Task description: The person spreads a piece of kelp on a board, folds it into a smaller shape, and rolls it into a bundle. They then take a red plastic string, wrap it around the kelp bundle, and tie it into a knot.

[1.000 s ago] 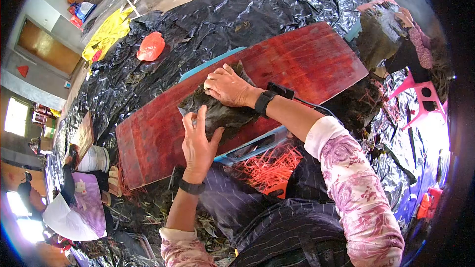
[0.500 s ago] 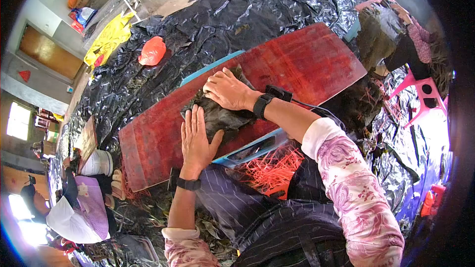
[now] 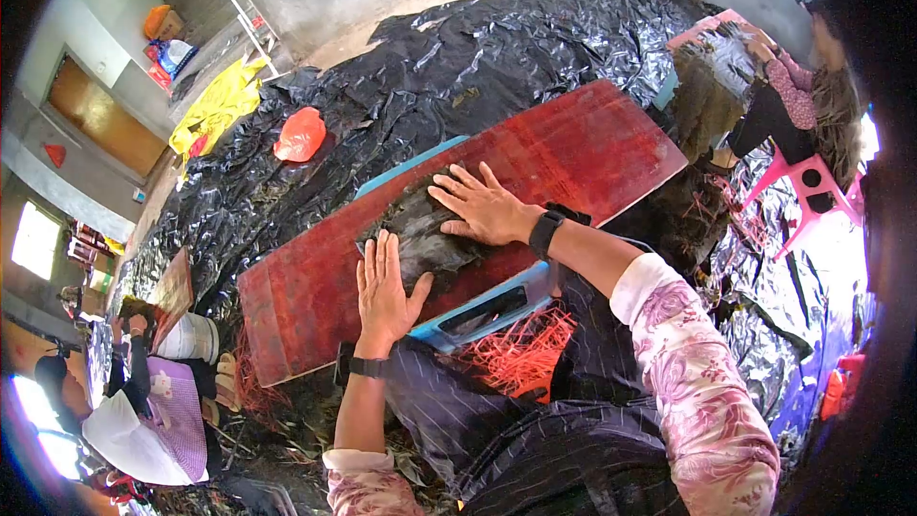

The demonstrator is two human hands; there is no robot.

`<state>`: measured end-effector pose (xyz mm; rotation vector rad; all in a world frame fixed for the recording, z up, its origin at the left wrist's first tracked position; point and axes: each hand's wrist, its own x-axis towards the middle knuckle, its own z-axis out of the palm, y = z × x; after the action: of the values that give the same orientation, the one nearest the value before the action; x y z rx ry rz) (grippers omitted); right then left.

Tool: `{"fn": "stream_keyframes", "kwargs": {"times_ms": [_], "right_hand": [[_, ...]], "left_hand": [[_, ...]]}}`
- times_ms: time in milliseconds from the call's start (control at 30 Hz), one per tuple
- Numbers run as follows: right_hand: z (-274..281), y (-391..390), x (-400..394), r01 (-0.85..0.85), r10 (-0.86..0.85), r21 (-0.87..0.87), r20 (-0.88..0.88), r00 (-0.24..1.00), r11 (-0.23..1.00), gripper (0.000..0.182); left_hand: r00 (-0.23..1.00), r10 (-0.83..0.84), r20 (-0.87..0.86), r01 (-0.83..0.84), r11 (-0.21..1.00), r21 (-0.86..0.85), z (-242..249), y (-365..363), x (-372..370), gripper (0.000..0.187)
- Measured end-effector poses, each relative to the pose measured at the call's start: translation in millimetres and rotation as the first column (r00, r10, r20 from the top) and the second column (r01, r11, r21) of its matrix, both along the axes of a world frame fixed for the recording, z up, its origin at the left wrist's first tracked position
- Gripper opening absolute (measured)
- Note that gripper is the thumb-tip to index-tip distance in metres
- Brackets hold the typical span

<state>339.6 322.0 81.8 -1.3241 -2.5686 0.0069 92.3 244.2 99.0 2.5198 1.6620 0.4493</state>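
Dark seaweed sheet [image 3: 420, 234] under flat hands

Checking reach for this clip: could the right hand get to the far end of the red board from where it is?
Probably yes. The right hand lies flat on the dark sheet, and the red board beyond it looks bare, nothing blocking.

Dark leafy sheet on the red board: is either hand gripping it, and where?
Neither grips it. Left hand and right hand lie flat, fingers spread, pressing the dark sheet onto the red board.
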Motion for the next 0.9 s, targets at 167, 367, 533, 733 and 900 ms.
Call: {"fn": "stream_keyframes", "kwargs": {"times_ms": [167,367,533,733,900], "right_hand": [[-1.9,-4.6,1.3,0.132,-0.095,0.086,-0.341,0.935,0.988,0.063],[28.2,-6.2,10.3,0.303,-0.362,-0.239,-0.266,0.893,0.923,0.073],[19.5,5.5,13.1,0.27,-0.38,-0.342,-0.312,0.871,0.9,0.08],[22.9,13.7,8.4,0.293,-0.41,-0.326,-0.385,0.827,0.899,0.057],[31.9,14.8,9.5,0.287,-0.435,-0.418,-0.32,0.841,0.862,0.05]], "left_hand": [[0.944,0.085,0.32,-0.082,0.996,-0.025,-3.7,10.1,1.0,0.048],[0.838,0.17,0.519,-0.36,0.887,0.289,-2.5,26.8,-3.5,0.032],[0.783,0.459,0.419,-0.46,0.882,-0.106,-11.5,45.2,-22.3,0.06],[0.783,0.49,0.383,-0.417,0.871,-0.261,-6.0,58.5,-33.4,0.071],[0.737,0.485,0.471,-0.279,0.853,-0.441,4.4,61.8,-33.9,0.061]]}}
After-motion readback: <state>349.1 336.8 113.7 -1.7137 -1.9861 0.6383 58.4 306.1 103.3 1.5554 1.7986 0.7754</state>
